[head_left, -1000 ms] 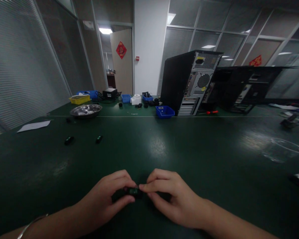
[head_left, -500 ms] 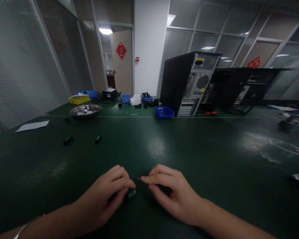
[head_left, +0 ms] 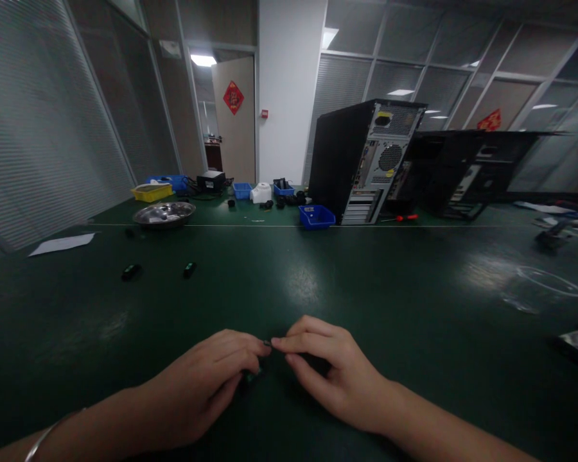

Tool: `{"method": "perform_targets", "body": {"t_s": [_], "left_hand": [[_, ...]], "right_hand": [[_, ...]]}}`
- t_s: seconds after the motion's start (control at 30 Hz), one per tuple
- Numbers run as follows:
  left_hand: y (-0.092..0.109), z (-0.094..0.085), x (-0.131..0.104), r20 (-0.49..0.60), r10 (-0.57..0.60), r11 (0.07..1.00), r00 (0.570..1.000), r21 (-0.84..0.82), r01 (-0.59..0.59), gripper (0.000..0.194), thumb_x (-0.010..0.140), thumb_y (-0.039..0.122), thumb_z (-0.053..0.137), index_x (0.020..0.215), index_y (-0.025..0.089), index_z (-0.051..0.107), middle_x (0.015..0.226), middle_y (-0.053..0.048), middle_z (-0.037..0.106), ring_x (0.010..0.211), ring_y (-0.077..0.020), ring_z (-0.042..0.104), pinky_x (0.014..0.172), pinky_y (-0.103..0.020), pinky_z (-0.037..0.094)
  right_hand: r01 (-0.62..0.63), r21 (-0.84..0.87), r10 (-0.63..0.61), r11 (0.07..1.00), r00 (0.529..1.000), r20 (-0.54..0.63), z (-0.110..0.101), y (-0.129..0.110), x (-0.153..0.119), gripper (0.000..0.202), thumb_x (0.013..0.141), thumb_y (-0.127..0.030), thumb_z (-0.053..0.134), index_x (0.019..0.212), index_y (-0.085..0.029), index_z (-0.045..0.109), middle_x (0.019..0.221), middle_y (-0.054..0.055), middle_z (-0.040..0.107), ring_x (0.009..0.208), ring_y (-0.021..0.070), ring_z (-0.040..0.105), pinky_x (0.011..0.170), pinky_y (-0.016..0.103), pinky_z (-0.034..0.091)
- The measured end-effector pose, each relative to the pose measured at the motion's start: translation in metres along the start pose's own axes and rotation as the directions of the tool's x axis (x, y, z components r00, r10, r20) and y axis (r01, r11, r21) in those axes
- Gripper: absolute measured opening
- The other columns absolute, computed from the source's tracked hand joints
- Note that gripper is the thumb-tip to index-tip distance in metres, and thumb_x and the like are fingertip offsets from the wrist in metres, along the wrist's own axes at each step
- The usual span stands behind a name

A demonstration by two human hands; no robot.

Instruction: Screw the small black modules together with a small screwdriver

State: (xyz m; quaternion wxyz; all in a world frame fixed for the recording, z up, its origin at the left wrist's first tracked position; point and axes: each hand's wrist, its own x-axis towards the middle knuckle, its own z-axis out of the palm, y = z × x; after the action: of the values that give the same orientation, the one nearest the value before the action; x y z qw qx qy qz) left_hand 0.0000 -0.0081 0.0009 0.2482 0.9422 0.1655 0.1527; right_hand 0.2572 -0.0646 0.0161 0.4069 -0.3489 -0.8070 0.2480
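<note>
In the lower middle of the head view, my left hand [head_left: 216,372] is closed around a small black device with a green top [head_left: 253,375], mostly hidden under the fingers. Its index fingertip reaches a small thin piece [head_left: 267,343] lying between the two hands. My right hand [head_left: 330,369] has its fingers curved together, with the index fingertip on the other end of that piece. The right thumb sits a little below, apart from the index finger. What the piece is cannot be made out.
Two similar black devices, one nearer the middle [head_left: 189,269] and another further left [head_left: 130,272], lie on the green table. Behind are a metal dish [head_left: 164,222], a blue bin [head_left: 316,225] and a computer tower [head_left: 341,154]. A clear container [head_left: 542,298] stands right.
My left index finger has stretched right and forward, reaching the thin piece at my right fingertip. The green-topped device is now more covered. My right hand has barely moved.
</note>
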Motion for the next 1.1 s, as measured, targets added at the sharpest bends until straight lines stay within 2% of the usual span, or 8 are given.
{"method": "perform_targets", "body": {"t_s": [0.13,0.27,0.47,0.63,0.77,1.1], "left_hand": [[0.003,-0.003,0.002,0.025,-0.054,0.999,0.998,-0.009,0.054,0.037,0.085,-0.002,0.049,0.111,0.023,0.056,0.117,-0.005,0.063,0.108,-0.0224,0.058,0.096,-0.038,0.049],[0.004,-0.005,0.004,-0.004,-0.111,0.993,0.994,0.031,0.111,0.026,0.085,0.004,0.057,0.104,0.022,0.056,0.103,-0.005,0.063,0.093,-0.0235,0.058,0.082,-0.037,0.050],[0.004,-0.003,0.006,0.013,-0.075,0.997,0.997,-0.036,0.075,0.041,0.086,0.007,0.063,0.121,0.026,0.054,0.114,-0.004,0.062,0.102,-0.0233,0.057,0.089,-0.036,0.047],[-0.002,0.000,0.007,-0.028,-0.101,0.995,0.994,-0.006,0.101,0.025,0.088,0.005,0.058,0.106,0.022,0.059,0.102,-0.004,0.064,0.093,-0.0225,0.058,0.079,-0.033,0.046],[-0.006,0.001,0.006,-0.081,-0.131,0.991,0.988,0.001,0.131,0.018,0.087,0.007,0.057,0.100,0.020,0.059,0.094,-0.004,0.062,0.086,-0.0216,0.057,0.073,-0.031,0.043],[-0.003,0.004,0.007,-0.091,-0.121,0.992,0.988,-0.055,0.116,0.013,0.088,0.010,0.059,0.097,0.019,0.060,0.090,-0.004,0.061,0.082,-0.0200,0.056,0.070,-0.030,0.042]], "right_hand": [[-0.004,-0.015,0.004,1.000,1.000,0.012,0.000,0.000,0.000,0.032,0.093,-0.009,0.054,0.120,-0.019,0.070,0.098,0.009,0.068,0.086,0.0182,0.065,0.076,0.030,0.053],[0.004,-0.045,-0.003,0.999,1.000,0.026,-0.001,0.000,0.001,0.032,0.093,-0.010,0.053,0.119,-0.019,0.070,0.096,0.008,0.067,0.083,0.0177,0.064,0.073,0.029,0.052],[0.029,-0.134,-0.005,0.991,0.985,0.175,-0.005,-0.002,0.002,0.032,0.090,-0.010,0.052,0.115,-0.020,0.071,0.091,0.007,0.067,0.078,0.0178,0.063,0.069,0.029,0.049],[0.051,-0.189,0.007,0.981,0.956,0.293,-0.010,-0.002,0.002,0.033,0.089,-0.009,0.052,0.113,-0.020,0.071,0.091,0.006,0.066,0.077,0.0173,0.062,0.068,0.028,0.045],[0.044,-0.207,0.026,0.977,0.945,0.325,-0.010,0.001,0.000,0.032,0.089,-0.010,0.053,0.113,-0.020,0.071,0.092,0.006,0.066,0.077,0.0175,0.062,0.069,0.028,0.045],[0.024,-0.251,0.063,0.968,0.942,0.330,-0.008,-0.002,0.002,0.031,0.090,-0.011,0.052,0.111,-0.021,0.072,0.091,0.005,0.065,0.076,0.0181,0.061,0.067,0.028,0.043]]}}
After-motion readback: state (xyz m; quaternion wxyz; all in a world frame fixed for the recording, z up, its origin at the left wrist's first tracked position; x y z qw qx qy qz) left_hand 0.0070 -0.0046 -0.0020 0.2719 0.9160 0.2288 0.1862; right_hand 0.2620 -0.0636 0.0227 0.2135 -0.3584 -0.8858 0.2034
